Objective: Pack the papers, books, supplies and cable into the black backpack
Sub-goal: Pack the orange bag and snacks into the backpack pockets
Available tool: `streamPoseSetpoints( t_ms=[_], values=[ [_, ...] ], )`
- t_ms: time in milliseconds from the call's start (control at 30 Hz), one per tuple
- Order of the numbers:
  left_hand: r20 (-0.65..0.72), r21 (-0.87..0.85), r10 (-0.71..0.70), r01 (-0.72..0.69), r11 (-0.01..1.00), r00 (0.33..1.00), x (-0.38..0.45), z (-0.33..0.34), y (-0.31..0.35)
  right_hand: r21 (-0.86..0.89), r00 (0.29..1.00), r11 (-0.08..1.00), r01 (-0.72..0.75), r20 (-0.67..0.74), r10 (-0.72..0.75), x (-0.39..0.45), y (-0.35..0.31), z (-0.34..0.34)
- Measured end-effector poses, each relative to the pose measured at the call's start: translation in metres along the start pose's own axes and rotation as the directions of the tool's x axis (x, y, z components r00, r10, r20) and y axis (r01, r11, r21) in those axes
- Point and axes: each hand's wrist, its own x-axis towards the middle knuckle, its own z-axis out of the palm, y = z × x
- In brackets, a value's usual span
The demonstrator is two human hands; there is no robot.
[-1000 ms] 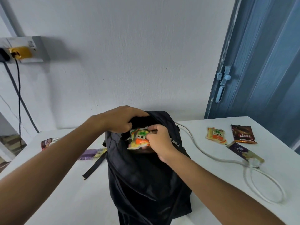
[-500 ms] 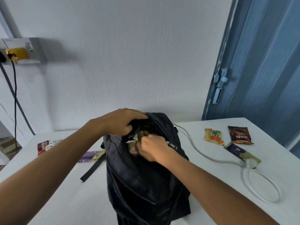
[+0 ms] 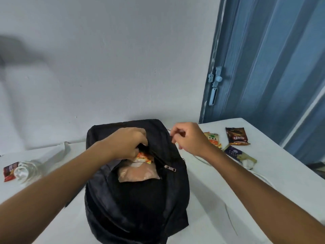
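1. The black backpack (image 3: pixel 137 199) lies unzipped on the white desk (image 3: pixel 219 199).
2. The left hand (image 3: pixel 129 144) grips the pocket's edge, fingers curled, above an orange packet (image 3: pixel 144 157).
3. The right hand (image 3: pixel 189 138) hovers beside the backpack, fingers loosely curled, grasping nothing.
4. Three snack packets (image 3: pixel 236 136) lie right.

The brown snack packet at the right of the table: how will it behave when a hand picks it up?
The brown snack packet lies flat with crimped ends, so it is probably light and floppy. Its glossy film may be somewhat slippery.

Head-worn wide view, angled down, close over backpack (image 3: pixel 137 199)
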Motion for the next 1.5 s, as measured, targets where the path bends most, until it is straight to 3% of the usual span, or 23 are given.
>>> streamPoseSetpoints(
  t_ms=[67,133,267,367,467,600,667,733,767,833,900,967,1067,1167,1233,1300,1333,1400,1433,1500],
  values=[
    [0.068,0.083,-0.001,-0.005,0.997,0.998,0.01,0.006,0.01,-0.252,0.979,0.953,-0.17,-0.153,0.134,0.003,0.053,-0.02],
    [0.129,0.148,-0.011,-0.008,0.989,0.992,0.02,0.012,0.018,-0.458,0.921,0.799,-0.39,-0.205,0.332,-0.003,0.109,-0.04],
    [0.189,0.17,-0.033,0.0,0.985,0.981,0.032,0.022,0.022,-0.552,0.749,0.533,-0.642,-0.302,0.59,-0.037,0.19,-0.07],
    [0.192,0.162,-0.043,0.012,0.987,0.98,0.038,0.028,0.021,-0.628,0.65,0.386,-0.676,-0.26,0.714,-0.049,0.217,-0.076],
    [0.191,0.159,-0.061,0.03,0.987,0.98,0.041,0.032,0.019,-0.71,0.687,0.338,-0.618,-0.278,0.672,-0.046,0.22,-0.068],
    [0.185,0.152,-0.07,0.042,0.987,0.98,0.043,0.033,0.018,-0.749,0.758,0.291,-0.595,-0.404,0.511,-0.038,0.213,-0.06],
    [0.175,0.129,-0.059,0.037,0.991,0.983,0.042,0.034,0.018,-0.742,0.785,0.317,-0.59,-0.438,0.438,-0.032,0.205,-0.061],
    [0.168,0.077,-0.045,0.033,0.996,0.985,0.04,0.034,0.017,-0.656,0.805,0.469,-0.592,-0.449,0.389,-0.019,0.187,-0.062],
    [0.166,0.041,-0.035,0.028,0.999,0.986,0.039,0.033,0.015,-0.527,0.8,0.606,-0.596,-0.457,0.389,-0.011,0.172,-0.061],
    [0.175,-0.05,-0.022,0.031,0.998,0.984,0.037,0.03,0.009,-0.062,0.776,0.832,-0.552,-0.404,0.485,0.004,0.134,-0.058],
    [0.177,-0.147,-0.036,0.062,0.987,0.984,0.032,0.025,0.002,0.376,0.812,0.81,-0.45,-0.206,0.546,0.014,0.089,-0.051],
    [0.173,-0.208,-0.04,0.076,0.975,0.984,0.027,0.02,-0.003,0.514,0.886,0.763,-0.392,-0.014,0.464,0.019,0.052,-0.041],
    [0.185,-0.25,-0.033,0.08,0.965,0.982,0.022,0.01,-0.008,0.466,0.93,0.806,-0.366,0.202,0.305,0.014,0.005,-0.023],
    [0.174,-0.309,-0.015,0.069,0.949,0.985,0.017,-0.001,-0.016,0.409,0.882,0.828,-0.384,0.429,0.197,0.002,-0.028,-0.004],
    [0.165,-0.341,0.008,0.05,0.939,0.986,0.014,-0.01,-0.021,0.467,0.843,0.771,-0.432,0.513,0.161,-0.007,-0.041,0.012],
    [0.133,-0.349,0.008,0.04,0.936,0.991,0.011,-0.019,-0.024,0.591,0.904,0.711,-0.382,0.4,0.154,-0.018,-0.045,0.033],
    [0.116,-0.339,-0.004,0.044,0.94,0.993,0.01,-0.024,-0.026,0.594,0.963,0.767,-0.241,0.247,0.111,-0.024,-0.043,0.044],
    [0.099,-0.31,-0.028,0.058,0.949,0.995,0.007,-0.036,-0.027,0.348,0.995,0.932,0.097,-0.019,-0.096,-0.035,-0.036,0.066],
    [0.092,-0.303,-0.031,0.058,0.951,0.995,0.006,-0.041,-0.027,0.174,0.981,0.965,0.194,-0.041,-0.189,-0.039,-0.031,0.076],
    [0.087,-0.295,-0.018,0.043,0.955,0.996,0.004,-0.047,-0.028,-0.095,0.979,0.975,0.203,0.052,-0.199,-0.039,-0.024,0.092]
  ],
)
